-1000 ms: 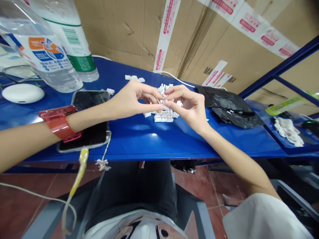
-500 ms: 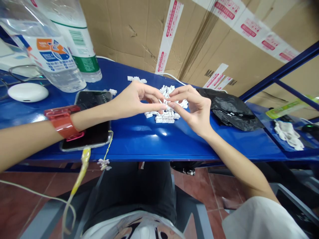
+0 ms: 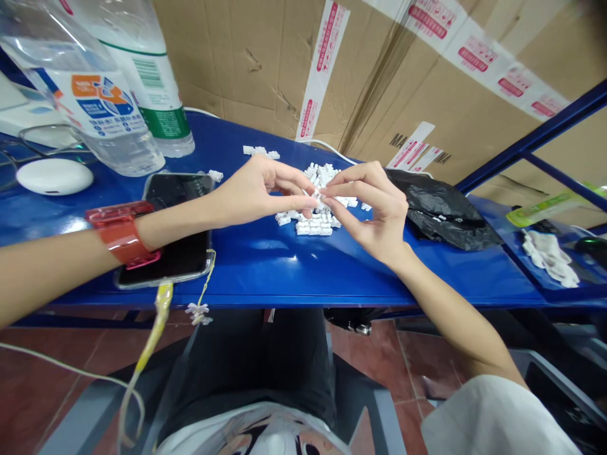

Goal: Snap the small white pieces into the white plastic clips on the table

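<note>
Above a heap of small white plastic pieces, my left hand and my right hand meet at their fingertips. Between them is one small white plastic piece, pinched by thumb and fingers from both sides. Its exact shape is too small to make out, and the fingers cover part of it. A short row of similar pieces lies behind my left hand, with a single one further left. A phone lies under my left forearm.
Two plastic bottles and a white oval case stand at the left of the blue table. A black plastic bag lies right of my right hand. Cardboard boxes rise behind. A yellow-wrapped cable hangs off the front edge.
My right hand has shifted slightly to the right and turned a little, its fingertips still at the small piece. My left hand has barely moved.
</note>
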A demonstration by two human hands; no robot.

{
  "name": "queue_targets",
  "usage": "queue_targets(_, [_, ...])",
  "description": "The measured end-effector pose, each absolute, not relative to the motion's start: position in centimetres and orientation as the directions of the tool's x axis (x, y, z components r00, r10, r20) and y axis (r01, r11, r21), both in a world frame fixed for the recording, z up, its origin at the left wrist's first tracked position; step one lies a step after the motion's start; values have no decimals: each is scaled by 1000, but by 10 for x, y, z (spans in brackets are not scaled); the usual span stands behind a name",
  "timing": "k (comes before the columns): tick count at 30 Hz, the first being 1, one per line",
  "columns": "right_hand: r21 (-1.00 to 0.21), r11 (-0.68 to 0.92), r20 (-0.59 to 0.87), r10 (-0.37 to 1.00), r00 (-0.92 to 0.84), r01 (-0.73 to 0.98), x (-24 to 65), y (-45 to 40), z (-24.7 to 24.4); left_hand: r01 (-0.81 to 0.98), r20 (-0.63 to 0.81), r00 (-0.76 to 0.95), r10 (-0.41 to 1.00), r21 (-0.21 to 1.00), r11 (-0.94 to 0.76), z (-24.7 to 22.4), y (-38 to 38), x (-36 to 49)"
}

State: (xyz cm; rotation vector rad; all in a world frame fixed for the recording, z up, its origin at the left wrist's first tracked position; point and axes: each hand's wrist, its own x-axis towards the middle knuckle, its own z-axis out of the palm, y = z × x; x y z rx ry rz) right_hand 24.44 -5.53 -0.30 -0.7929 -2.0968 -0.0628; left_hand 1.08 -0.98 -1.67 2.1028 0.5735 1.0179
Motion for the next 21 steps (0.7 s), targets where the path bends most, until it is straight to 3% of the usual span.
queue_targets(6, [-285, 797, 763, 525, -377, 532, 242, -58, -3, 52, 486, 583, 651, 777, -627, -16, -10, 12])
queue_targets(13, [-181, 840, 778, 440, -448, 511, 244, -57, -2, 75, 480, 584, 655, 771, -632, -16, -10, 11])
queue_targets(21, [-142, 825, 718, 466, -517, 547, 242, -54, -11, 87, 493, 555, 671, 767, -635, -19, -9, 14])
